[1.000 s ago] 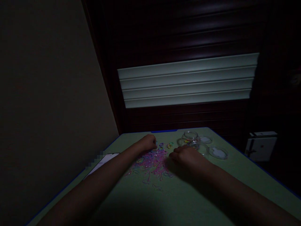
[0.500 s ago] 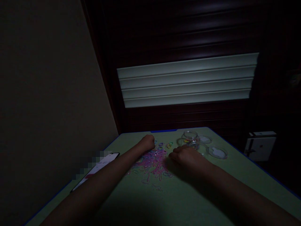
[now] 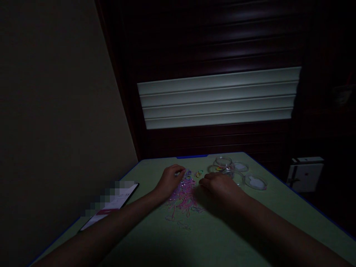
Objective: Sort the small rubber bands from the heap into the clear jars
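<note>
A loose pile of pink and purple bands point(image 3: 185, 194) lies on the green tabletop point(image 3: 222, 237). My left hand point(image 3: 170, 180) is at the pile's left edge, thumb and fingertips closed near a few small purple rings point(image 3: 188, 174); whatever is between them is too small to name. My right hand point(image 3: 218, 184) is right of the pile, fingers curled together, their contents hidden. Between the hands, toward the back, lie yellow and green rings point(image 3: 198, 174). Behind my right hand stands an open clear jar point(image 3: 223, 163) with some coloured bands in it.
Another clear container point(image 3: 238, 178) is partly hidden behind my right hand. Two clear round lids point(image 3: 256, 182) lie on the right. A phone point(image 3: 114, 204) rests at the left table edge. A white box point(image 3: 306, 176) is beyond the table's right side.
My left hand has turned and come nearer the pile, its thumb and fingertips now showing. My right hand has barely moved. The view has shifted slightly.
</note>
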The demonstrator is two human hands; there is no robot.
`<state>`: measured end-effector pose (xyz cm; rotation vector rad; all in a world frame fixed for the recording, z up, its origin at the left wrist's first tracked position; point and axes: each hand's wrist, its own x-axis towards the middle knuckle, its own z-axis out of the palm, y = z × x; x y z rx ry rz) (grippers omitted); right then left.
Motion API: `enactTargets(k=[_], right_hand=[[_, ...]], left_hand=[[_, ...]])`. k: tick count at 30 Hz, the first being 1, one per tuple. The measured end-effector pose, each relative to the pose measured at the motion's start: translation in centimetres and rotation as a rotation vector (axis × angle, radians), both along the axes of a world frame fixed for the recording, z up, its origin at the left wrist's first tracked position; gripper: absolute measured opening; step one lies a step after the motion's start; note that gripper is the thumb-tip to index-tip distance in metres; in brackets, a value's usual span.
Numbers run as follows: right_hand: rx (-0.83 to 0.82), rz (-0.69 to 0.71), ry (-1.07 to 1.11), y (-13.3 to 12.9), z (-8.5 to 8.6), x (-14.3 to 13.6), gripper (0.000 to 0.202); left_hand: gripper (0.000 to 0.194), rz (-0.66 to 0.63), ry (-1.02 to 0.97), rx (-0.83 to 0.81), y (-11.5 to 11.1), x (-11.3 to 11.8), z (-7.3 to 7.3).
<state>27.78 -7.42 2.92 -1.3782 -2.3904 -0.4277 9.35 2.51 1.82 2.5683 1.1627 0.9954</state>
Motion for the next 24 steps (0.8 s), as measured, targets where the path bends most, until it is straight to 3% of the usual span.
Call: enactTargets(k=[4, 7, 14, 24], right_hand=[[-0.035, -0.055, 0.180, 0.0, 0.1, 0.0, 0.021], [-0.080, -0.048, 0.339, -0.1, 0.1, -0.2, 0.022], [-0.149, 0.023, 0.602, 0.0, -0.5, -0.8, 0.024], [-0.195, 0.072, 0.601, 0.0, -0.6, -1.0, 0.018]], left_hand=[[0.020, -0.074, -0.222, 0.012, -3.4, 0.2, -1.4], [0.017, -0.089, -0.272, 0.032, -4.7, 0.5, -2.0], [0.016, -0.146, -0.262, 0.012, -4.9, 0.4, -2.0], [0.014, -0.193, -0.234, 0.039, -4.8, 0.4, -2.4]])
